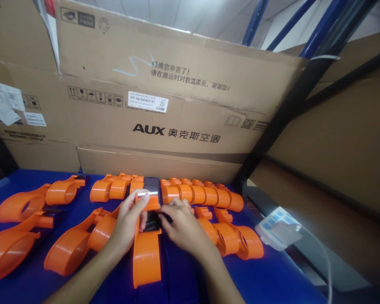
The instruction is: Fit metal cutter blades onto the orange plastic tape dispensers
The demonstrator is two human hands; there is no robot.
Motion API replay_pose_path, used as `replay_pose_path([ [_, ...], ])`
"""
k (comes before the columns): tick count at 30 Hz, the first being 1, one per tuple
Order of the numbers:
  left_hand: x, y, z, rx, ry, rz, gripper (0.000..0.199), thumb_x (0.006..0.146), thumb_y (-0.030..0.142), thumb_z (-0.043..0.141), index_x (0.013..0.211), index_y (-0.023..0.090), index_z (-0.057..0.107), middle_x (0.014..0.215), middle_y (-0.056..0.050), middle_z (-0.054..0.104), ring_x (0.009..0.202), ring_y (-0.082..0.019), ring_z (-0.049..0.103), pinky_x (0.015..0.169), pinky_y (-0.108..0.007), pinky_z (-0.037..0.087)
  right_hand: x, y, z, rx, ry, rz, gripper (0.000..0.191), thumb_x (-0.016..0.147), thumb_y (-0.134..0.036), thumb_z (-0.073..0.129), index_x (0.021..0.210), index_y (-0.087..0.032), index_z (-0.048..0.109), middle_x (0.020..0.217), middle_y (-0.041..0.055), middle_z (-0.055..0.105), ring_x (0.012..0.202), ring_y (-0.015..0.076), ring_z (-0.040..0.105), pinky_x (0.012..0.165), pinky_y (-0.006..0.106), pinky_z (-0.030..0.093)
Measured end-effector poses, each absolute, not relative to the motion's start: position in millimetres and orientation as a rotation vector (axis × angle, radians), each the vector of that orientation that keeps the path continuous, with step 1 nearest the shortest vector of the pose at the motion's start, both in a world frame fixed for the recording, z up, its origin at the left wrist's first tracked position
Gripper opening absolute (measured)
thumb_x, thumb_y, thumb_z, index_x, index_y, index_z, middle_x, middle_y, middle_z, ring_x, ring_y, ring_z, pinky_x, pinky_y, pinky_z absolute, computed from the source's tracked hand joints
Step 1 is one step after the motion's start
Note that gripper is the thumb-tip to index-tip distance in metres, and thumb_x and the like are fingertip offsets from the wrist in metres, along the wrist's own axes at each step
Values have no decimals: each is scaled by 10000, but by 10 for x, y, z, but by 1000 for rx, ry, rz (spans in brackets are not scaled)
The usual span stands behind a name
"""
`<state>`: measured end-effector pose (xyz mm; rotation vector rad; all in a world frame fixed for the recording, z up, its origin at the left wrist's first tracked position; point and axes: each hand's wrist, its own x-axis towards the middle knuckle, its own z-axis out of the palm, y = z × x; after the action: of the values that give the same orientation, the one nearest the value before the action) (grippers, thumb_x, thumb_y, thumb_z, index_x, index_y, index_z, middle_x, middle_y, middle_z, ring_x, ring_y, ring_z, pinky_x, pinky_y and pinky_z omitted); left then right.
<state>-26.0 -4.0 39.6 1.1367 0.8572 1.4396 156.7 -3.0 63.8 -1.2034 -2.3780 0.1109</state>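
Observation:
An orange tape dispenser (pixel 147 259) stands in the middle, its round body toward me and a pale toothed strip at its far end. My left hand (pixel 129 217) is closed around its far end from the left, thumb on top near the teeth. From the right, my right hand (pixel 180 221) reaches in with curled fingers, the tips meeting at the dispenser's side by a dark part. What lies between those fingertips is hidden. Just beyond the toothed end is a dark, flat rectangular object (pixel 152 184).
Rows of orange dispensers stand left (pixel 68 249) and right (pixel 226 238) on a blue table surface (pixel 281 278). A large cardboard panel (pixel 177 105) rises behind. At right are a dark metal post (pixel 272 126) and a white power strip (pixel 278 228) with a cable.

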Motion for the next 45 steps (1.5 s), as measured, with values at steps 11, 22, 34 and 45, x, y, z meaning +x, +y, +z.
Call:
replay_pose_path([
  [11, -243, -25, 376, 1161, 885, 1383, 378, 927, 557, 642, 1111, 230, 590, 457, 91, 495, 341, -94, 400, 374, -183, 295, 1616, -52, 697, -1113, -1966, 261, 204, 1022, -266, 568, 1161, -249, 716, 1014, 62, 733, 983, 256, 635, 887, 396, 464],
  [22, -193, -108, 376, 1256, 781, 1246, 410, 939, 525, 647, 1191, 220, 541, 464, 102, 486, 359, -97, 401, 400, -186, 309, 1528, -71, 703, -980, -1738, 696, 169, 957, -363, 681, 994, -213, 748, 928, 39, 735, 806, 188, 641, 733, 302, 509],
  [34, -143, -184, 487, 1193, 782, 1322, 426, 888, 473, 721, 1199, 210, 597, 585, 42, 598, 514, -135, 507, 537, -238, 402, 1562, -88, 785, -1036, -1626, 568, 183, 947, -369, 669, 965, -208, 753, 877, 37, 705, 730, 180, 577, 654, 296, 451],
  [45, -162, -166, 482, 1175, 788, 1350, 486, 876, 473, 726, 1256, 197, 602, 585, 43, 578, 541, -143, 490, 558, -250, 398, 1531, -109, 801, -981, -1576, 515, 89, 929, -297, 682, 941, -222, 728, 932, 40, 712, 827, 204, 625, 737, 324, 487],
])
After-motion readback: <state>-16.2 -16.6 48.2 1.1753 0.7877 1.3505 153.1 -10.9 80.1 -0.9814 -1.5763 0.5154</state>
